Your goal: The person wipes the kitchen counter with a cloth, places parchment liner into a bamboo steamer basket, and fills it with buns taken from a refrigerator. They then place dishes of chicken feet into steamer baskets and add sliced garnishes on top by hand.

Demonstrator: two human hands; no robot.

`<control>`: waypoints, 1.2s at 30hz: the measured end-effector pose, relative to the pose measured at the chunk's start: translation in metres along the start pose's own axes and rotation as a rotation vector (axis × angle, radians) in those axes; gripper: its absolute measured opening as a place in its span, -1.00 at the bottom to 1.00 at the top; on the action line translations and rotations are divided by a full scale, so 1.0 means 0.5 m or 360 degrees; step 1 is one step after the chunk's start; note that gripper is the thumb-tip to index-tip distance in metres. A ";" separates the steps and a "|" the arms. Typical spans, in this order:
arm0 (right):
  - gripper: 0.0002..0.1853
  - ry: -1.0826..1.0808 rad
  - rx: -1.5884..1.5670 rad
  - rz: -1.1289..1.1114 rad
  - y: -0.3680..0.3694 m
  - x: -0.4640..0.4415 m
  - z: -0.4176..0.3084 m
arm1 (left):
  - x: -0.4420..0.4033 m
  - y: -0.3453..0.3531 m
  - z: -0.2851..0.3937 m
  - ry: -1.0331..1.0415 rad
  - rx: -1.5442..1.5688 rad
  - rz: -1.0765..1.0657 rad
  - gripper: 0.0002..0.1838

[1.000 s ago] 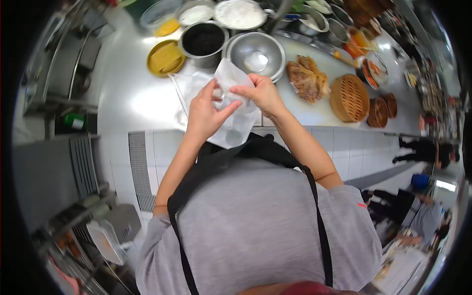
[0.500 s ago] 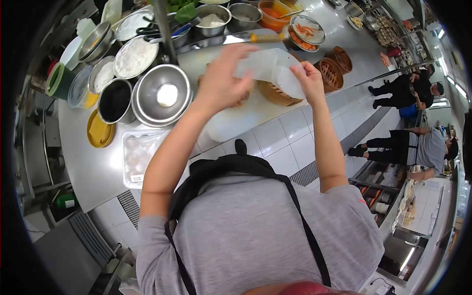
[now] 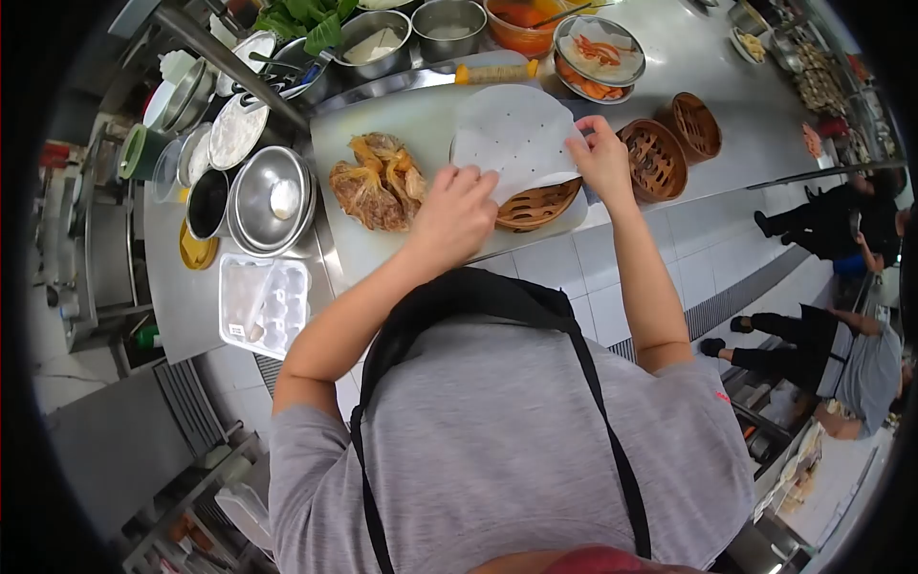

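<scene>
A round white sheet of perforated steamer paper [image 3: 516, 134] lies tilted over a bamboo steamer basket [image 3: 540, 207], leaving the basket's near slats and rim exposed. My left hand [image 3: 453, 212] is closed at the paper's near left edge, its fingers curled on it. On the far right edge, my right hand [image 3: 602, 161] pinches the paper between thumb and fingers. Left of my left hand, a brown, wrinkled, shiny piece of food [image 3: 378, 184] rests on the white cutting board [image 3: 349, 253].
Two empty bamboo steamers [image 3: 655, 161] stand to the right. Stacked steel bowls [image 3: 273, 201] and a clear egg-type plastic tray [image 3: 263, 301] are at left. Behind the board are a yellow-handled rolling tool [image 3: 497, 73] and a bowl of orange strips [image 3: 600, 53]. Other people [image 3: 841, 215] stand farther right.
My left hand has come down from a blurred raised position onto the paper's near edge. The paper now spreads over the basket, and the brown food has come into full view.
</scene>
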State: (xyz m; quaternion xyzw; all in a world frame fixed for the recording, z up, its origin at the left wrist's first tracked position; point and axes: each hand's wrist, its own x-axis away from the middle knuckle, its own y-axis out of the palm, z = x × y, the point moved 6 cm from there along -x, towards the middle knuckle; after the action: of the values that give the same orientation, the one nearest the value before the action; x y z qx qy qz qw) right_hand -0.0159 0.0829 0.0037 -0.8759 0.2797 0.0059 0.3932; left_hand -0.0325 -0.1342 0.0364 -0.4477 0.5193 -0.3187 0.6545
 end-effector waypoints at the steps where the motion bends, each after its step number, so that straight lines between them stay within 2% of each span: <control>1: -0.64 -0.0002 -0.0022 -0.0017 0.002 -0.004 0.010 | 0.000 0.001 0.015 0.0004 0.0055 0.0031 -0.84; 3: -0.58 0.0054 0.0104 -0.0232 0.003 -0.009 0.005 | -0.016 -0.007 0.034 -0.0007 0.0104 0.0044 -0.84; 5: -0.52 -0.0054 0.0161 -0.0292 -0.003 -0.006 -0.011 | -0.022 0.046 -0.013 -0.0832 0.0689 -0.0693 -0.83; 6: -0.46 -0.0162 0.0233 -0.0332 -0.005 -0.003 -0.025 | -0.028 0.057 -0.023 -0.0846 0.0680 -0.0696 -0.83; 7: -0.46 -0.0168 0.0223 -0.0339 -0.008 -0.001 -0.030 | -0.040 0.060 -0.036 -0.0763 0.0611 -0.0512 -0.80; 8: -0.43 -0.0376 0.0356 -0.0208 -0.020 0.000 -0.050 | -0.054 0.050 -0.044 -0.0672 0.0539 -0.0326 -0.77; 9: -0.41 -0.0581 0.0492 -0.0072 -0.032 0.004 -0.073 | -0.058 0.052 -0.049 -0.0673 0.0533 -0.0324 -0.77; 10: -0.41 -0.0580 0.0490 -0.0071 -0.042 0.006 -0.085 | -0.062 0.061 -0.044 -0.0565 0.0420 -0.0457 -0.71; 12: -0.39 -0.0934 0.0402 -0.0365 -0.032 0.025 -0.130 | -0.074 0.076 -0.042 -0.0453 0.0308 -0.0591 -0.66; 13: -0.39 -0.0927 0.0400 -0.0370 -0.024 0.031 -0.133 | -0.073 0.094 -0.048 -0.0480 0.0270 -0.0761 -0.58; 14: -0.39 -0.0855 0.0443 -0.0758 0.011 0.043 -0.125 | -0.067 0.111 -0.049 -0.0506 0.0233 -0.0932 -0.51; 15: -0.39 -0.0779 0.0484 -0.1139 0.043 0.055 -0.115 | -0.063 0.116 -0.049 -0.0505 0.0236 -0.0935 -0.51; 16: -0.34 -0.0677 0.0634 -0.1193 0.062 0.052 -0.097 | -0.062 0.113 -0.052 -0.0494 0.0201 -0.0811 -0.47; 17: -0.34 -0.0677 0.0639 -0.1191 0.062 0.053 -0.101 | -0.069 0.103 -0.053 -0.0483 0.0166 -0.0682 -0.44; 18: -0.30 -0.0744 0.0844 -0.1104 0.057 0.051 -0.105 | -0.074 0.102 -0.054 -0.0487 0.0167 -0.0671 -0.44; 20: -0.25 -0.0815 0.1042 -0.1031 0.053 0.044 -0.113 | -0.068 0.116 -0.060 -0.0606 0.0108 -0.0955 -0.16; 22: -0.10 -0.0687 0.1365 -0.1311 0.063 0.033 -0.096 | -0.074 0.128 -0.063 -0.0624 0.0109 -0.1046 -0.09; 23: -0.10 -0.0687 0.1363 -0.1316 0.069 0.034 -0.088 | -0.074 0.135 -0.062 -0.0632 0.0105 -0.1130 -0.01; 25: 0.00 -0.0876 0.1375 -0.1085 0.073 0.029 -0.073 | -0.084 0.132 -0.061 -0.0653 0.0074 -0.1173 0.02; 26: 0.00 -0.0878 0.1379 -0.1073 0.082 0.032 -0.049 | -0.087 0.130 -0.063 -0.0668 0.0043 -0.1225 0.05; 28: -0.06 -0.0929 0.0956 -0.0821 0.078 0.029 -0.028 | -0.090 0.131 -0.067 -0.0679 0.0038 -0.1216 0.07; 29: -0.06 -0.0933 0.0961 -0.0819 0.073 0.028 -0.028 | -0.089 0.129 -0.065 -0.0695 0.0046 -0.1222 0.08; 31: -0.17 -0.0978 0.0588 -0.0598 0.043 0.023 -0.048 | -0.090 0.121 -0.060 -0.0727 0.0069 -0.1217 0.08; 33: -0.23 -0.0998 0.0755 -0.0743 0.035 0.027 -0.063 | -0.090 0.122 -0.060 -0.0777 0.0092 -0.1213 0.08; 35: -0.30 -0.0992 0.0902 -0.0887 0.043 0.037 -0.063 | -0.088 0.128 -0.055 -0.0701 0.0167 -0.1020 0.07; 36: -0.37 -0.0841 0.0876 -0.0947 0.044 0.032 -0.052 | -0.081 0.130 -0.058 -0.0703 0.0162 -0.1028 0.07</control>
State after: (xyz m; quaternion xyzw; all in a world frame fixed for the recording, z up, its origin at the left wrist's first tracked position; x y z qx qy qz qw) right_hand -0.0186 0.0452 0.0030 -0.7499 -0.1012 0.0411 0.6524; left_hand -0.0739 -0.0799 -0.0091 -0.6129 0.1818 -0.4296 0.6378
